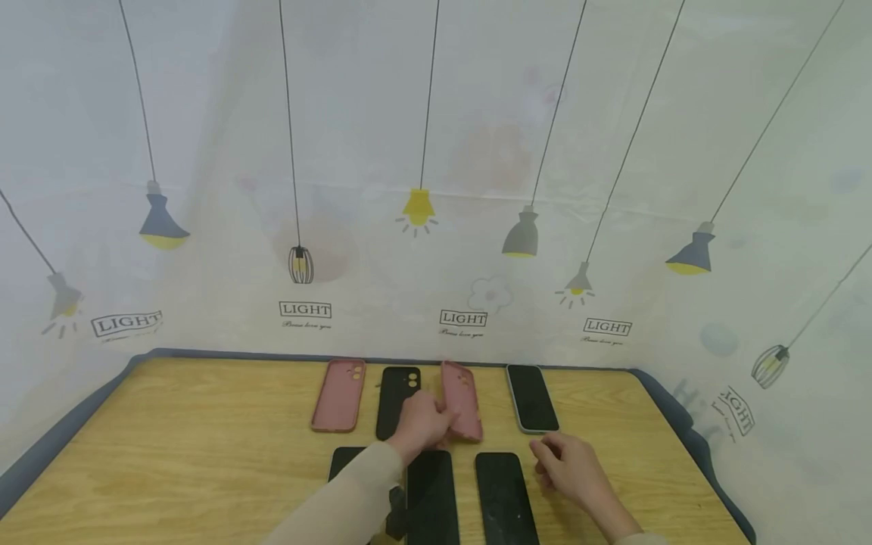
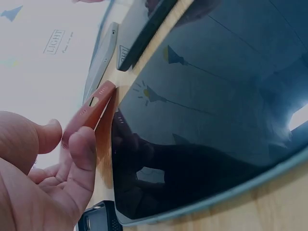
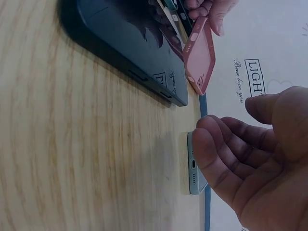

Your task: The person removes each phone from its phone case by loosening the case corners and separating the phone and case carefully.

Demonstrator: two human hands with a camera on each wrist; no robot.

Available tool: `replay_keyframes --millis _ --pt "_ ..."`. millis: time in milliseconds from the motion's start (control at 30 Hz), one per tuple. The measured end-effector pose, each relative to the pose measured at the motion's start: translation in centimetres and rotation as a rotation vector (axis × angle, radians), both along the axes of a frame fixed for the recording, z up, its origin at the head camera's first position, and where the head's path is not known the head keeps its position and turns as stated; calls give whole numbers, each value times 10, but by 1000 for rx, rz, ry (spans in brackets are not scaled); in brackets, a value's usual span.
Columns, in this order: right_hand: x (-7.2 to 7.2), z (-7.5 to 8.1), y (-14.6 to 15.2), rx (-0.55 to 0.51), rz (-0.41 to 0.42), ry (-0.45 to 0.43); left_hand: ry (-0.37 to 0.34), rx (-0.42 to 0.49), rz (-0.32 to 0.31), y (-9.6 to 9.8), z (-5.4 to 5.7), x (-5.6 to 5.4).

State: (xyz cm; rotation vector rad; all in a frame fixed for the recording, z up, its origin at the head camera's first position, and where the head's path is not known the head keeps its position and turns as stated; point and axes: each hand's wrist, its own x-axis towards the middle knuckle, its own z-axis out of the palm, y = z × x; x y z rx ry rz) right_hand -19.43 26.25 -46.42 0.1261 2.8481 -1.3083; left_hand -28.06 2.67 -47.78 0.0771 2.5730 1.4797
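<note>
My left hand (image 1: 422, 422) pinches the near left edge of a pink phone case (image 1: 466, 401), which stands tilted up off the table. In the left wrist view, thumb and fingers hold the case (image 2: 85, 118) by its end with the port cutout. My right hand (image 1: 574, 466), fingers loosely bent, holds nothing. It hovers just in front of a phone (image 1: 534, 398) with a pale edge and dark screen. The right wrist view shows this palm (image 3: 260, 159) turned up, overlapping the phone's port end (image 3: 193, 168). A black phone case (image 1: 393, 401) lies left of the pinched case, partly behind my left hand.
Another pink case (image 1: 338, 395) lies at the back left. Nearer me, dark-screened phones lie in a row: one at the right (image 1: 506, 496), one in the middle (image 1: 433, 499) and one partly under my left sleeve (image 1: 344, 457). A printed curtain (image 1: 381, 136) hangs behind the wooden table (image 1: 170, 454).
</note>
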Motion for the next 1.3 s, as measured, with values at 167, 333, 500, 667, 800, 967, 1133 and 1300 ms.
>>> replay_keyframes --millis 167,333,500,667,800,967,1133,1300 --pt "-2 2 2 31 -13 2 -11 -72 0 3 3 2" --pt "-8 4 6 104 -29 14 -27 -120 -16 2 5 4" --pt "-18 6 12 190 -35 35 -15 -164 -33 -1 9 6" --pt "-30 7 19 297 -40 58 -4 -143 -53 -7 12 8" --pt "-39 7 24 352 -33 47 15 -120 -97 -13 15 9" --pt "-47 10 27 382 -28 5 23 -95 -160 -22 24 13" --pt "-53 12 27 405 -38 -55 38 -106 -207 -29 30 18" --pt "-58 10 26 447 -48 -95 82 -136 -257 -33 29 21"
